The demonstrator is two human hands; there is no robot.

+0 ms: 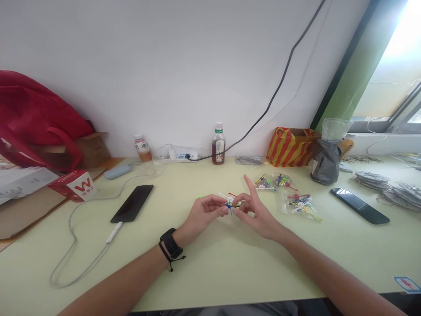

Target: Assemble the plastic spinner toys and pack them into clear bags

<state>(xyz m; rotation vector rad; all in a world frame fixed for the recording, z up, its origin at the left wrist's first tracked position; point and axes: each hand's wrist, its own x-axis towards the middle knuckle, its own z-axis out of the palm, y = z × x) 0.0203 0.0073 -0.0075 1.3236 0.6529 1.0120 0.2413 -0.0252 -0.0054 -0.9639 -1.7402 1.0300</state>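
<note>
Over the middle of the table, my left hand (205,213) pinches a small blue pointer piece (229,205) between thumb and fingertips. From the other side, my right hand (258,215) closes its thumb and bent fingers at the same piece, while its index finger points up. Just behind the fingers lie small loose parts, among them a red arrow (232,194) and white and green bits, partly hidden by my hands. To the right are clear bags of coloured pointer pieces (300,204).
On the left are a phone (132,204) on a charging cable, a red and white box (73,186) and a red bag (39,114). A drink bottle (219,147) and power strip (180,156) stand by the wall. Rightward are a striped bag (291,147), dark device (358,205) and stacked discs (403,193).
</note>
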